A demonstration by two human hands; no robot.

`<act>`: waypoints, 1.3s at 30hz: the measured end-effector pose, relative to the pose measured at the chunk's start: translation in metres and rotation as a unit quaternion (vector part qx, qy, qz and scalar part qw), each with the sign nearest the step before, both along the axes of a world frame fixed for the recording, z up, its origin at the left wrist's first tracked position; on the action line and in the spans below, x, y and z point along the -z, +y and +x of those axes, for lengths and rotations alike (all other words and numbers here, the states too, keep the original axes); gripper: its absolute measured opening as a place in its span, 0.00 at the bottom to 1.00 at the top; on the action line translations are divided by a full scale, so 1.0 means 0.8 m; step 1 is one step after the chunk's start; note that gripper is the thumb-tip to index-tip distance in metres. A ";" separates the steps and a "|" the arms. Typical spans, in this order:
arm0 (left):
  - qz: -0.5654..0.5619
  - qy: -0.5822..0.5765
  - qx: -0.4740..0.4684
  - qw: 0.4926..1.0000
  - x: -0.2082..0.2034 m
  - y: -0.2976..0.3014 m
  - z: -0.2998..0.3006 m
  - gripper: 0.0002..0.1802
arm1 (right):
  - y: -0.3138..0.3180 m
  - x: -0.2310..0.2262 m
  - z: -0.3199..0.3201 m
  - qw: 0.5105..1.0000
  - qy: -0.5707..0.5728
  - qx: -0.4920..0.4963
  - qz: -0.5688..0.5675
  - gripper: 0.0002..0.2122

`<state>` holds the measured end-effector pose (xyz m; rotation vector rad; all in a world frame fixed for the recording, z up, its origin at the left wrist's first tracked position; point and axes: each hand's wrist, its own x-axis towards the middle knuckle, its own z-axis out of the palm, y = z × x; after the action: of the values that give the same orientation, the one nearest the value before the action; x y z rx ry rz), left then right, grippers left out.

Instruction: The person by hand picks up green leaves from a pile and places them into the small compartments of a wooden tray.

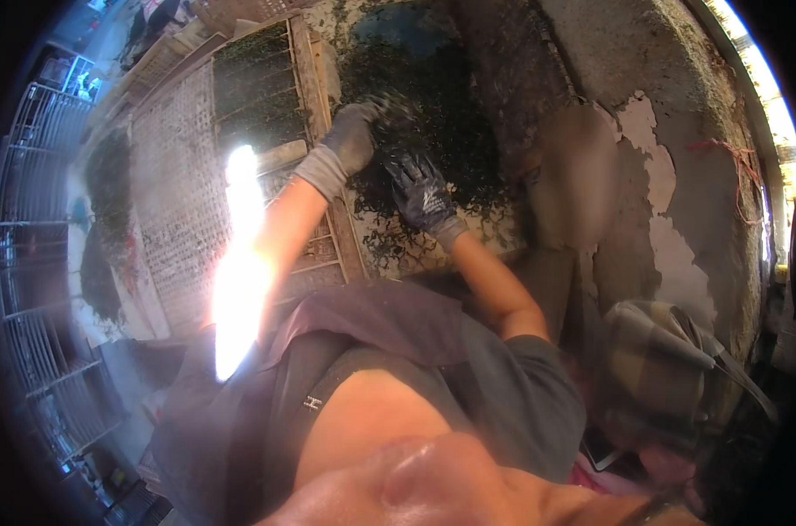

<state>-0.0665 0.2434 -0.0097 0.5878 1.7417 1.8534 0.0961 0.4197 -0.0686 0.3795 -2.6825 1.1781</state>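
A heap of dark, thin, curled pieces [451, 96] lies on a pale surface in front of me; its exact kind I cannot make out. My right hand [422, 193], in a dark grey glove with a pale print, rests on the near part of the heap with its fingers spread. My left hand [352, 138], in a lighter grey glove, reaches over the heap's left side. Its fingers are smeared by motion beside a blur of dark pieces, so its grip does not show.
Left of the heap stands a wooden-framed rack [315, 88] with dark pieces on its upper part. A pale perforated mat [174, 167] lies farther left. A worn wall [678, 175] rises at the right, above a bag [657, 351]. Metal shelving [43, 193] lines the left edge.
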 end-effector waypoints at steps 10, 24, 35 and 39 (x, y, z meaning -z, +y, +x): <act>0.140 -0.295 -0.063 0.943 -0.243 0.008 0.042 0.09 | 0.007 -0.094 -0.093 0.938 0.178 0.034 0.295 0.23; 0.059 0.371 0.070 0.924 -0.379 -0.091 -0.068 0.23 | 0.004 -0.276 -0.058 0.957 -0.171 -0.076 0.223 0.20; -0.328 0.478 -0.007 0.815 -0.304 -0.117 -0.024 0.18 | -0.017 -0.097 -0.090 0.936 -0.037 0.039 0.348 0.26; -0.307 0.354 0.005 0.883 -0.317 -0.146 0.002 0.17 | 0.025 -0.080 -0.041 0.909 -0.210 -0.069 0.352 0.23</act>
<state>-0.0648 0.1263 0.2435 1.0724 2.6139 0.9868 0.0632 0.4396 -0.0049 0.4560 -3.4583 0.2695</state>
